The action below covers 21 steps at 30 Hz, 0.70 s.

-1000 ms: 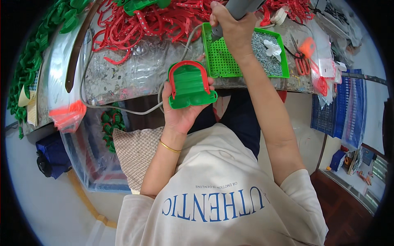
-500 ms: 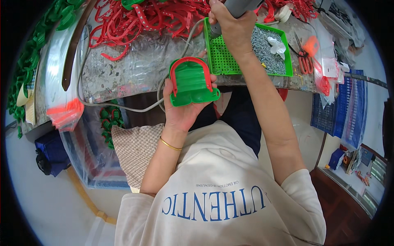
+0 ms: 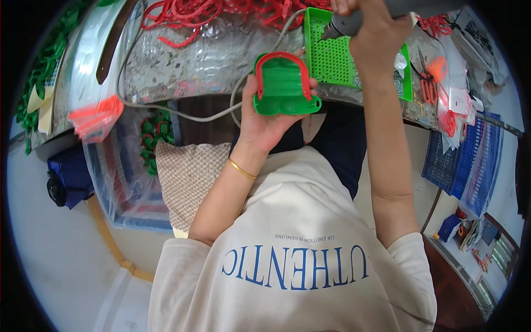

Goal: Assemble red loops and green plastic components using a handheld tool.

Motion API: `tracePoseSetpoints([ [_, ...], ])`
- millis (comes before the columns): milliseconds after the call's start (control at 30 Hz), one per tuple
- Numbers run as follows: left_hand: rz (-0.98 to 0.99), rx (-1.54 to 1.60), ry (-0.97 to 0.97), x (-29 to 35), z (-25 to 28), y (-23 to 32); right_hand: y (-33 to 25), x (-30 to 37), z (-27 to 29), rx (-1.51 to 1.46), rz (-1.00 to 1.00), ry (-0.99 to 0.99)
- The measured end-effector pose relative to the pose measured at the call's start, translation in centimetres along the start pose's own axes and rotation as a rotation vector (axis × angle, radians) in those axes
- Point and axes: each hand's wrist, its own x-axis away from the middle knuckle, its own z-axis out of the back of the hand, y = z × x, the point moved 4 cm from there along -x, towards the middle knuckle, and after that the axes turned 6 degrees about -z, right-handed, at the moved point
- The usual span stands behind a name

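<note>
My left hand [image 3: 264, 128] is closed around a green plastic shell [image 3: 283, 80], held palm up in front of the table edge. A red arch-shaped strip [image 3: 305, 77] sits along the shell's rim. My right hand [image 3: 381, 40] grips a grey corded power screwdriver [image 3: 345, 26]. Its tapered nose points left, over the perforated part of a green tray [image 3: 408, 83]. Small metal screws lie in that tray, mostly hidden by my right hand and forearm. Whether a screw is on the tip is too small to tell.
A grey cord [image 3: 193, 118] loops across the table's front edge. Red strips [image 3: 210, 14] are heaped at the back. Red-handled scissors [image 3: 427, 88] lie right of the tray. Green pieces [image 3: 156, 138] sit in a plastic-lined bin [image 3: 124, 199] below, left.
The whole view has shifted somewhat. My right hand has moved right and swung the screwdriver more level, its nose now showing above the tray. My left hand still holds the shell, now higher in view.
</note>
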Motion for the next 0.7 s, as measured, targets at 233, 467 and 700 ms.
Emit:
tracePoseSetpoints([
  [233,-0.018,-0.074,0.115,0.9,-0.5,-0.9,-1.8,4.8,-4.5,-0.059,-0.218,-0.127],
  [467,-0.039,-0.152,0.182,1.2,-0.3,-1.0,-1.9,6.8,-4.9,-0.063,-0.279,-0.109],
  [700,-0.057,-0.217,0.177,1.4,-0.6,-1.2,-1.8,7.1,-5.1,-0.060,-0.237,-0.127],
])
